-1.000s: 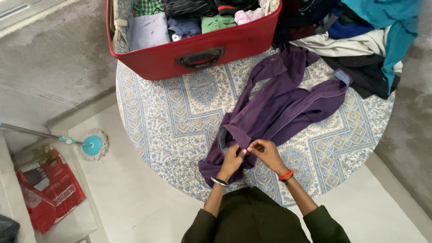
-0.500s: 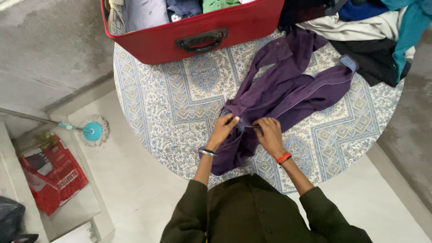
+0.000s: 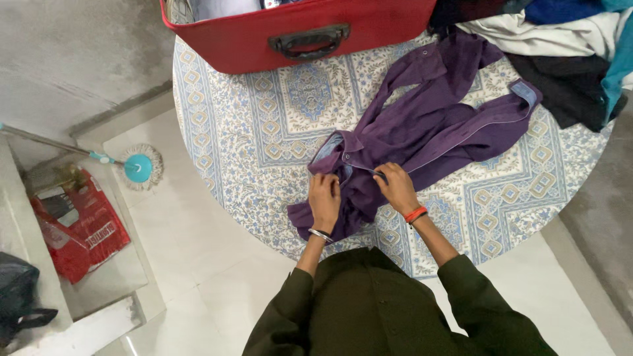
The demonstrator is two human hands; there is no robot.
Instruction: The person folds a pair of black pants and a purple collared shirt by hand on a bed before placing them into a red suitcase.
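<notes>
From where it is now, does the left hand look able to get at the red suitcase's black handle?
Probably yes. The left hand rests on the purple shirt, and only bare patterned tablecloth lies between it and the handle of the red suitcase.
</notes>
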